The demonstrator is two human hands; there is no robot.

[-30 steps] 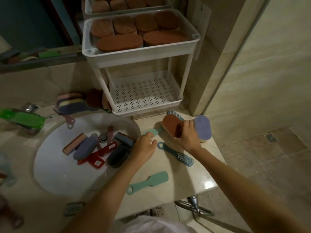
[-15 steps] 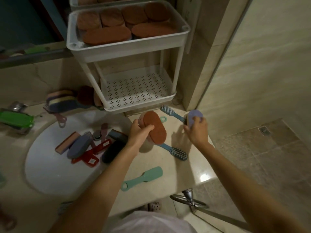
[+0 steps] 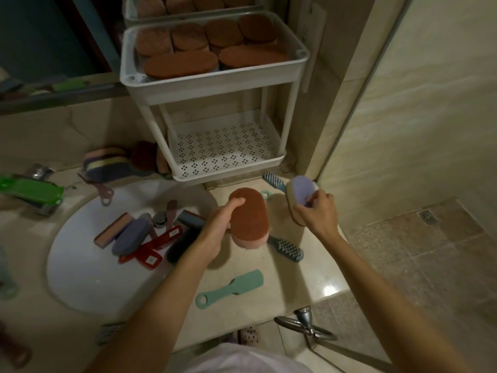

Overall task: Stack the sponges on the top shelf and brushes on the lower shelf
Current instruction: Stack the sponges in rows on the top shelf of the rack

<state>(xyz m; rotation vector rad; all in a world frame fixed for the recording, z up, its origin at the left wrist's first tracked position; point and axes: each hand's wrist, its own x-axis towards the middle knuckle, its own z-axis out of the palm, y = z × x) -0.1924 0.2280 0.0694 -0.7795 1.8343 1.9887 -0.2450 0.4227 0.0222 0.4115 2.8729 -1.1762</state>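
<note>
Our left hand point(image 3: 217, 232) is in the middle of the frame. Its fingers and thumb curl round a brown sponge point(image 3: 251, 216) and hold it up over the bench point(image 3: 295, 281). The brown side faces us, and a pink side shows at the bottom. Our right hand point(image 3: 314, 212) is just to the right. It grips a purple sponge point(image 3: 301, 189), which is tilted. The two sponges are near each other but do not touch.

The top shelf point(image 3: 215, 86) is in the upper middle of the frame. In it brown sponges point(image 3: 180, 63) lie flat, side by side. The lower shelf point(image 3: 228, 154) sits under it, white with little holes. Both held sponges are lower in the frame than the lower shelf.

A blue brush point(image 3: 286, 247) lies on the bench, and its handle runs behind the brown sponge. A second brush point(image 3: 274, 181), also blue, lies near the foot of the shelves, beside the purple sponge. A green brush point(image 3: 234, 288) lies flat in the lower middle of the frame. In the sink point(image 3: 80, 278), at the left, a heap of brushes point(image 3: 150, 243) lies. A sponge pile point(image 3: 107, 165) sits just left of the lower shelf.
</note>
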